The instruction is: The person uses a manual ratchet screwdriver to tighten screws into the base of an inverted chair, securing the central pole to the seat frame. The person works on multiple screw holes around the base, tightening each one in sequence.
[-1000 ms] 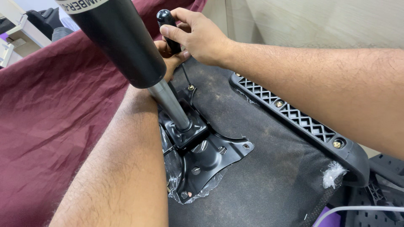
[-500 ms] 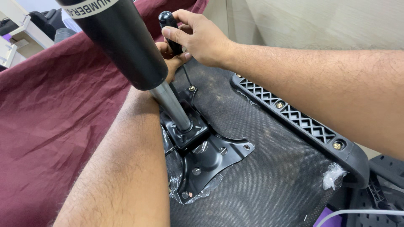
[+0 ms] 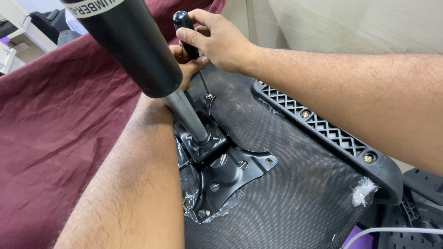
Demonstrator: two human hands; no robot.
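While the right hand (image 3: 217, 39) is curled tight around the black handle of a screwdriver (image 3: 187, 34), its thumb and fingers wrap the handle near the top. The left hand (image 3: 187, 64) sits just under it, mostly hidden behind a fat black tube (image 3: 131, 44), so you cannot tell how far it is open; its fingers seem to touch the screwdriver lower down.

The screwdriver stands almost straight up, tipped a little. Its handle is at the top and its thin metal rod points down to a small gold screw (image 3: 209, 96) at the far corner of a black metal plate (image 3: 230, 173). That plate lies flat on the dark cloth underside of a chair seat (image 3: 295, 198).

On the fat black tube, near the top edge of the view, a white band with dark letters wraps around it. The tube leans up toward the left, and a shiny silver rod (image 3: 187, 113) comes out of its low end and goes into the plate.

Clear crinkly plastic wrap (image 3: 194, 193) clings to the plate's near edge. A bit more sticks to a black grid-patterned armrest bar (image 3: 323, 129) on the right. Dark red cloth (image 3: 55, 124) lies to the left.
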